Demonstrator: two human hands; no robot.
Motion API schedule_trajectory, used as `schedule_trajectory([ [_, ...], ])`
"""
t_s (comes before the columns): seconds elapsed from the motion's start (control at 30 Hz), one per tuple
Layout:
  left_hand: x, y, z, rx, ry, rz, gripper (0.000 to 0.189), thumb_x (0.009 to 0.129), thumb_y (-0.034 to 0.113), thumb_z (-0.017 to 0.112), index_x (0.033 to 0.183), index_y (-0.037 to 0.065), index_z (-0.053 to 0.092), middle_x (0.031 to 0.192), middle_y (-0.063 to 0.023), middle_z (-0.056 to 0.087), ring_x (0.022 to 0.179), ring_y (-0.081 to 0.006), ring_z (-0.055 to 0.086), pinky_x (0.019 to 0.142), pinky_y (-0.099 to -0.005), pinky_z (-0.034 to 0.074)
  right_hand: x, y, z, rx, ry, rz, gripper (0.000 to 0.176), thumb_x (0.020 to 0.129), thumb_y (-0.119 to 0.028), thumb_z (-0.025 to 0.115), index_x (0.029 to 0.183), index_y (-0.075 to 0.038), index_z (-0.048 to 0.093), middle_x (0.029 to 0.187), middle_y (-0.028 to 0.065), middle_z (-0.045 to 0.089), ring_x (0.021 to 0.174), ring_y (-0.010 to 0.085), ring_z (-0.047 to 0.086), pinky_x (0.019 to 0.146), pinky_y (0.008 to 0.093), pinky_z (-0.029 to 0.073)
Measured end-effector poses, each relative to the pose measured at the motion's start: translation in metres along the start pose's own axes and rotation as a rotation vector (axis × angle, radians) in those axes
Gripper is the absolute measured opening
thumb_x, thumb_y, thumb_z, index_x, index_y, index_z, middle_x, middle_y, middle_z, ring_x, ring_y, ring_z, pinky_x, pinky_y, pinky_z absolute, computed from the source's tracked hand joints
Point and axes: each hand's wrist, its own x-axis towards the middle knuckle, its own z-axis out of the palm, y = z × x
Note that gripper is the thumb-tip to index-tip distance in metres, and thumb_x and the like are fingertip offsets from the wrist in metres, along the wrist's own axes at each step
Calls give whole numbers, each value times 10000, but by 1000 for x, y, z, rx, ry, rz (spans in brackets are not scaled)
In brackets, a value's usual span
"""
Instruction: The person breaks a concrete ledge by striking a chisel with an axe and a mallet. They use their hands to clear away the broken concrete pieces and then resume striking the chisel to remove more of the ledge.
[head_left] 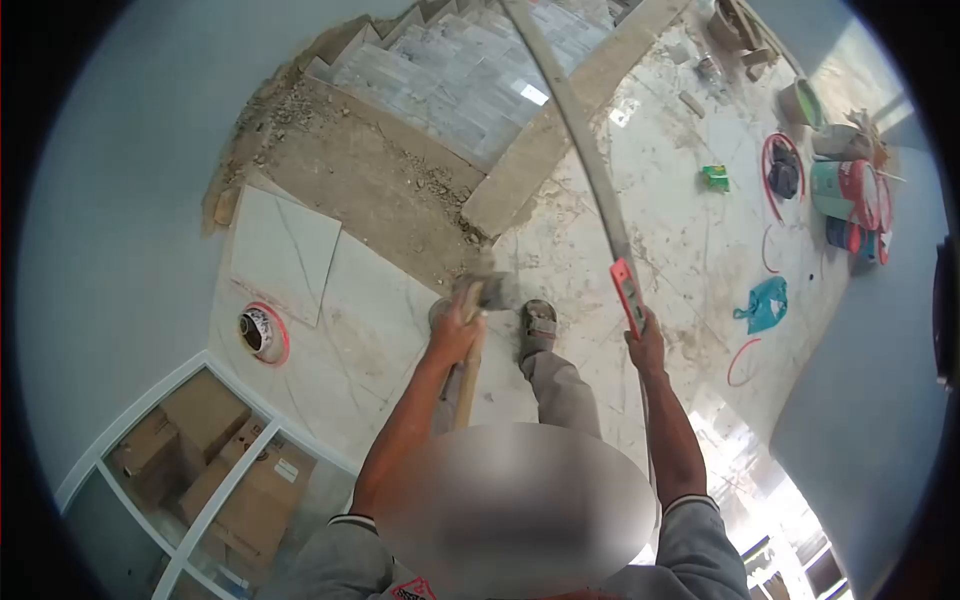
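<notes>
My left hand is closed round a tool with a pale wooden handle, close to its head. The dark, blocky tool head is smeared, so its exact kind does not show. In my right hand are a red spirit level and a long straightedge bar, gripped together. That bar slants up and away over the stairs and runs on down behind my right forearm. A sandalled foot stands on the marble-patterned tiles between my hands.
Rough bare screed with rubble borders the tiled stairs ahead. A loose tile and a round roll lie left, above glazed framing over cardboard boxes. Right are buckets, a blue bag and a green packet.
</notes>
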Motion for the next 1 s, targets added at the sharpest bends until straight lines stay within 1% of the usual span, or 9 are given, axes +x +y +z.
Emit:
schedule_trajectory([
  [0.03,1,16,5,44,-44,-86,706,827,302,549,1429,142,216,1111,-277,571,1027,-412,560,866,-456,435,-9,2,-7,10,4,35,643,738,-106,653,1315,-91,367,1107,240,578,1047,374,563,852,416,448],
  [0.07,3,31,11,69,-66,-116,696,828,296,547,1426,155,220,1043,-275,592,965,-422,575,814,-466,448,-18,4,-14,-8,16,78,629,733,-96,647,1301,-93,378,1093,242,580,1027,384,566,834,422,451],
  [0.1,128,-30,59,102,-35,-34,686,829,289,545,1423,168,224,976,-274,612,903,-432,591,762,-476,462,111,49,56,46,155,-29,626,729,-96,643,1298,-93,381,1089,238,581,1024,388,564,834,425,450],
  [0.2,167,-46,121,123,-158,-18,674,824,284,553,1415,198,240,920,-264,623,862,-429,596,724,-478,473,125,107,81,31,197,70,631,719,-86,640,1295,-94,383,1077,232,587,1019,387,566,834,431,449],
  [0.3,220,-77,177,90,-107,137,668,821,286,560,1408,209,249,868,-243,633,821,-427,599,697,-491,475,165,152,104,-27,306,83,621,741,-98,634,1309,-94,384,1047,216,566,982,391,560,812,447,453],
  [0.43,263,-92,231,38,-120,129,650,822,247,552,1401,216,260,890,-224,637,828,-418,603,718,-478,482,206,200,127,-71,407,135,644,740,-100,643,1325,-104,375,1070,192,508,987,385,547,819,446,455],
  [0.67,299,-119,293,44,-58,242,700,801,118,568,1413,215,241,1074,-201,591,911,-384,593,761,-454,479,243,241,147,-92,487,181,650,735,-99,660,1320,-127,380,1054,191,488,966,387,548,808,457,462],
  [0.93,305,-140,334,99,22,213,714,782,86,584,1404,231,265,1071,-197,575,898,-375,594,748,-445,491,267,277,165,-139,477,208,621,731,-117,660,1295,-116,401,1037,192,507,980,375,533,821,448,439],
  [1.0,307,-140,339,122,17,187,722,776,73,586,1404,231,266,1068,-194,564,884,-374,595,738,-447,493,273,281,166,-160,487,213,583,764,-200,660,1286,-124,411,1060,204,498,986,394,535,819,457,447],
])
